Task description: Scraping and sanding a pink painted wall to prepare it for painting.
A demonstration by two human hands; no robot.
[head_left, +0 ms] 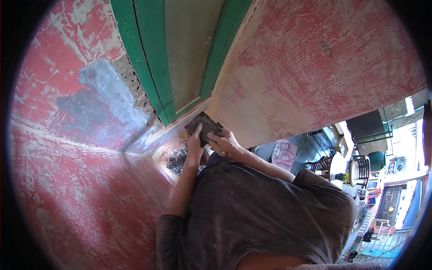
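Both hands meet in front of my body, near the lower corner of a green-framed door or shutter [206, 86]. My left hand [194, 145] grips the left edge of a dark, flat rectangular piece [201, 126], its thumb on top; whether this is sandpaper or a scraper blade, I cannot tell. The fingers of my right hand [227, 143] touch the same piece from the right. Under that hand, a pale handle [217, 148] with a small hole in its end is held in the palm. The fingers partly hide how handle and flat piece relate.
Red, patchily scraped walls [324, 64] stand on both sides, with a grey plaster patch [111, 91] at left beside the green frame. Behind me at right are a pink cartoon mat [284, 154], round tables, wooden chairs [362, 170] and a metal rack.
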